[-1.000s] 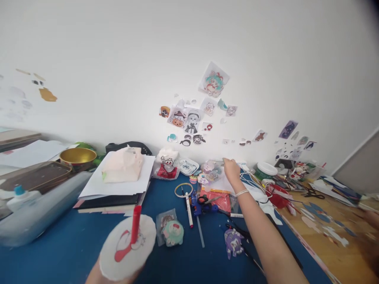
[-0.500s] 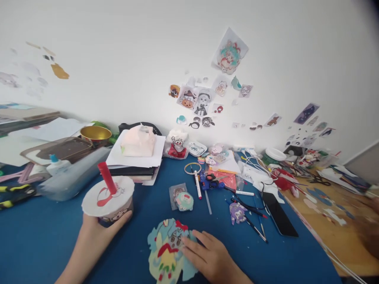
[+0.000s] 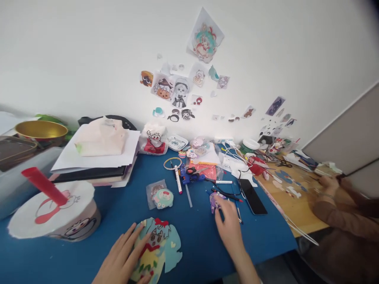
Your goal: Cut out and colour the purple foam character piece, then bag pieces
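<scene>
My left hand [image 3: 122, 252] lies flat with its fingers spread over the left side of a felt cut-out figure [image 3: 173, 250], which has light blue hair, a red bow and a yellow body. My right hand [image 3: 231, 225] reaches over a small purple character piece [image 3: 214, 200]. Its thumb and forefinger are apart at the piece's right edge, and whether they touch it I cannot tell. At the left stands a paper-topped cup [image 3: 79, 225] with a thick red straw [image 3: 44, 185], no hand on it. A mint-green character piece [image 3: 164, 198] lies between, partly over a small clear packet [image 3: 151, 196].
Behind the hands lie a white marker [image 3: 178, 179], a blue glue gun [image 3: 192, 177], pens, cables and a black phone [image 3: 252, 197]. A paper stack [image 3: 66, 154] bears a tissue pack [image 3: 102, 138]. Another person's arm [image 3: 334, 209] rests at the wooden table [image 3: 302, 213].
My left hand has let go of the cup and moved onto the felt figure. My right hand has left the figure for the purple piece. The view has turned right.
</scene>
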A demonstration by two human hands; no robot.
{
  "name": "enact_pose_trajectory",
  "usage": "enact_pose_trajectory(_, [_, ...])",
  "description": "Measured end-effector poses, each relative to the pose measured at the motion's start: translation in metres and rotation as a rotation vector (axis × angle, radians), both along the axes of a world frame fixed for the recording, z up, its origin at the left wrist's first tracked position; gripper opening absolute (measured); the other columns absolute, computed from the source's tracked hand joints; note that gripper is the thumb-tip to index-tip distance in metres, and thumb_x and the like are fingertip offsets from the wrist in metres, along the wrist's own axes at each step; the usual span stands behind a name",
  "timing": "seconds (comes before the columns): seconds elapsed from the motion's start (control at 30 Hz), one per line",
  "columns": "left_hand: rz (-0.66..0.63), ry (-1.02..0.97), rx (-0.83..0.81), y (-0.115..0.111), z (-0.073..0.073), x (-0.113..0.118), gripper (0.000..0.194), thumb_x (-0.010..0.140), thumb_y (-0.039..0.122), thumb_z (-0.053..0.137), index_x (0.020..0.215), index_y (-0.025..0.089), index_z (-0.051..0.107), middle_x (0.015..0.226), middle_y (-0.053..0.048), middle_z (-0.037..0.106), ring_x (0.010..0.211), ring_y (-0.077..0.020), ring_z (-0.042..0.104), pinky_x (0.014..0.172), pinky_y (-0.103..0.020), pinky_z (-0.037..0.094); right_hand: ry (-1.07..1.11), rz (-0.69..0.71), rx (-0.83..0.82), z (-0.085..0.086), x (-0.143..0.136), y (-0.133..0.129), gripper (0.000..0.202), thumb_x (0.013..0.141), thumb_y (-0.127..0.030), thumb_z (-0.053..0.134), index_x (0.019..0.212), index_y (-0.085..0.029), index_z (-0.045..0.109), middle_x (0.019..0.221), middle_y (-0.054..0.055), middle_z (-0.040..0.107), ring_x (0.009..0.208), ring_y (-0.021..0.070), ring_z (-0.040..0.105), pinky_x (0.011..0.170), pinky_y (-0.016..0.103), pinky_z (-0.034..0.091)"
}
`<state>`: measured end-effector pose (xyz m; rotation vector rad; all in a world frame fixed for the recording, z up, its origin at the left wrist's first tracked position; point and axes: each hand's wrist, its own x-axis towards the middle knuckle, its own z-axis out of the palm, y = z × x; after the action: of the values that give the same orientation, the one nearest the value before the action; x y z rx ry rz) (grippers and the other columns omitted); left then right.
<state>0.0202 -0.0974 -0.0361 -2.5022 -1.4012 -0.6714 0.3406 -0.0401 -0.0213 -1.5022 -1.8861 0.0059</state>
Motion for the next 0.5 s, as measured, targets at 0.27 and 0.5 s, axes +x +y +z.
enact_pose_trajectory(0.27, [-0.033, 0.069, 0.099, 0.013, -0.012, -0.005, 0.081, 0.075, 0.056, 0.056, 0.143, 0.025, 0.023, 0.142, -0.008, 0.038, 0.119, -0.0313, 0.049, 0.087, -0.036, 0.049, -0.083, -0.130, -0.280, 0.006, 0.050, 0.032, 0.067, 0.067, -0.027, 0.068, 0.129, -0.018, 0.045, 0.111, 0.010, 0.055, 0.109, 0.0313, 0.044, 0.093, 0.046, 0.040])
enact_pose_trajectory(0.5, [-0.015, 0.115, 0.086, 0.011, -0.016, -0.003, 0.082, 0.077, 0.054, 0.052, 0.144, 0.021, 0.017, 0.144, -0.011, 0.034, 0.122, -0.0322, 0.046, 0.090, -0.041, 0.047, 0.083, -0.120, -0.342, 0.014, 0.037, 0.018, 0.072, 0.062, -0.020, 0.070, 0.129, -0.023, 0.044, 0.100, 0.005, 0.052, 0.100, 0.0271, 0.045, 0.091, 0.043, 0.041])
